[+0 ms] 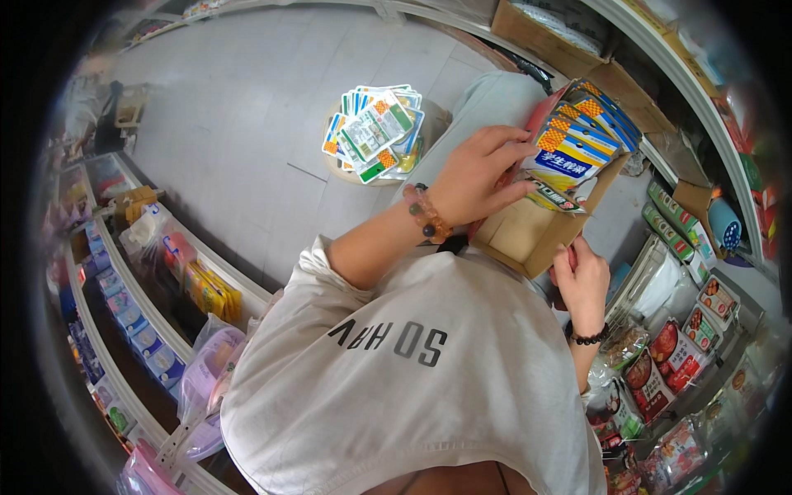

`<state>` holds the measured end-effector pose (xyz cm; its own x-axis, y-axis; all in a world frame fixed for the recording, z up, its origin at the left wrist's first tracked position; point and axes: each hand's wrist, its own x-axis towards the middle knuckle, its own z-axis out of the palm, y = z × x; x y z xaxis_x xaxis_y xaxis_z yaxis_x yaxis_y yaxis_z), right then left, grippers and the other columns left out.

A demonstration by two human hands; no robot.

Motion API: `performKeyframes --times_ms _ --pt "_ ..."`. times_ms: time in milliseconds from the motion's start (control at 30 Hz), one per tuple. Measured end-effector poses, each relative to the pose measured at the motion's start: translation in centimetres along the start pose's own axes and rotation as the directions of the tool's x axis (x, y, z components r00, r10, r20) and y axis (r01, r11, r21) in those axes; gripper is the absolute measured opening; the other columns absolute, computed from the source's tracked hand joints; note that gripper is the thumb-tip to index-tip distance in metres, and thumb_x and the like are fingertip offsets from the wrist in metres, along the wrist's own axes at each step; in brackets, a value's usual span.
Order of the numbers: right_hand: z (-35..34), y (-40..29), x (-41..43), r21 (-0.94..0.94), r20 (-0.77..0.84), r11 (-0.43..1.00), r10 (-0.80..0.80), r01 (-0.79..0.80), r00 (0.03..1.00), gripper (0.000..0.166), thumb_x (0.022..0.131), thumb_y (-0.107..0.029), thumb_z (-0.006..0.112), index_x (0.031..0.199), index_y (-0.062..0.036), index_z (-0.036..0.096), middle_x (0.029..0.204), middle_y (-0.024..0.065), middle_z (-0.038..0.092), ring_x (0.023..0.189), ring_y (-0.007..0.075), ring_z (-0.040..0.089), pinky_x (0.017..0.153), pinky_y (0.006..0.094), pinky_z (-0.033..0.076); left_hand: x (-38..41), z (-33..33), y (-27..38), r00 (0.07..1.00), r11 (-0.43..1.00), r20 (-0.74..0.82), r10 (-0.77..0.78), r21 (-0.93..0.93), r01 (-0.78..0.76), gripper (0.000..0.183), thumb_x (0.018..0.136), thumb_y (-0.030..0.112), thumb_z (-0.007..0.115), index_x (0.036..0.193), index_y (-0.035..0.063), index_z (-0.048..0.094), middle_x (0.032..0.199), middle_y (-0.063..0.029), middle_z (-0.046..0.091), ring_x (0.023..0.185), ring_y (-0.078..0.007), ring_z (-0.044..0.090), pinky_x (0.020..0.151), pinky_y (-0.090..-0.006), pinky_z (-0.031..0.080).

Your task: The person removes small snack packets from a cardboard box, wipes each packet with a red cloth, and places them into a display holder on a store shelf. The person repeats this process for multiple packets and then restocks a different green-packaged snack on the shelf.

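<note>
An open cardboard box (526, 238) with a reddish outer side rests tilted by my lap. Blue, yellow and white printed packets (569, 154) stand in rows in its far part, and a green-and-white packet (554, 197) leans before them; the near part shows bare cardboard. My left hand (489, 176), with a beaded bracelet, reaches over the box's left wall, fingertips at the green-and-white packet; whether it grips it I cannot tell. My right hand (580, 275) holds the box's near right corner from outside. A loose pile of similar packets (377, 133) lies on a round stool to the left.
Shelves with boxed and bagged goods (139, 328) run along the left. At the right are a rack of food packets (677, 352), green boxes (668, 213) and a blue cylindrical item (724, 223). Open cartons (557, 31) stand on the shelf at the upper right. Grey floor (235, 111) lies beyond the stool.
</note>
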<state>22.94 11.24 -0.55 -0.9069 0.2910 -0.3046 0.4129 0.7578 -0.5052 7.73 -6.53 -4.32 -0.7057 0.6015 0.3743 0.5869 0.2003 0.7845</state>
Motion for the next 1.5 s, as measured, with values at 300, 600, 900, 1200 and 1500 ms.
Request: performKeyframes --times_ms 300,600,900,1200,1500 --pt "0.0 -0.3 0.3 -0.032 0.003 0.999 0.025 -0.025 1.000 0.026 0.085 -0.027 0.053 0.094 -0.0040 0.062 0.065 0.0223 0.058 0.063 0.0398 0.059 0.059 0.0433 0.047 -7.2 -7.0 -13.4 0.943 0.769 -0.147 -0.300 0.547 0.330 0.063 0.070 0.028 0.076 0.122 0.0034 0.050 0.121 -0.0238 0.052 0.108 -0.0397 0.052 0.091 -0.0407 0.044" --pt "-0.4 -0.6 0.4 -0.072 0.043 0.997 0.031 -0.028 0.999 0.026 0.083 -0.025 0.054 0.094 -0.0027 0.061 0.067 0.0225 0.058 0.063 0.0397 0.059 0.059 0.0426 0.047 -11.3 -8.7 -19.0 0.779 0.548 -0.036 -0.626 0.690 0.473 0.103 0.057 0.034 0.083 0.141 0.0108 0.029 0.134 -0.0220 0.039 0.123 -0.0366 0.041 0.100 -0.0457 0.037" --pt "-0.4 -0.6 0.4 0.102 0.024 0.992 0.067 -0.070 0.997 0.026 0.082 -0.026 0.060 0.091 -0.0009 0.061 0.065 0.0195 0.058 0.056 0.0314 0.059 0.058 0.0350 0.048 -9.9 -11.2 -17.4 0.779 0.783 -0.228 -0.584 0.095 0.615 0.092 0.061 0.027 0.081 0.137 0.0043 0.034 0.124 -0.0210 0.048 0.115 -0.0318 0.048 0.097 -0.0412 0.040" --pt "-2.8 3.0 -2.2 0.613 0.142 0.766 0.135 -0.194 0.981 0.026 0.083 -0.016 0.064 0.101 0.0021 0.062 0.085 0.0040 0.064 0.076 0.0120 0.057 0.072 0.0256 0.047 -3.5 -11.0 -5.4 0.938 -0.033 0.180 -0.297 -0.984 0.178 0.089 0.068 0.046 0.069 0.137 0.0036 0.032 0.129 -0.0194 0.046 0.118 -0.0346 0.047 0.101 -0.0495 0.037" --pt "-6.8 -5.4 -6.1 0.597 -0.727 0.569 0.085 0.566 0.681 0.045 0.088 -0.025 0.058 0.124 -0.0007 0.051 0.119 0.0152 0.055 0.110 0.0275 0.054 0.096 0.0395 0.043 1.7 -1.6 5.1 0.876 -0.345 0.475 0.082 -0.811 0.472 0.096 0.068 0.043 0.070 0.142 0.0047 0.024 0.139 -0.0208 0.036 0.127 -0.0392 0.039 0.103 -0.0464 0.036"
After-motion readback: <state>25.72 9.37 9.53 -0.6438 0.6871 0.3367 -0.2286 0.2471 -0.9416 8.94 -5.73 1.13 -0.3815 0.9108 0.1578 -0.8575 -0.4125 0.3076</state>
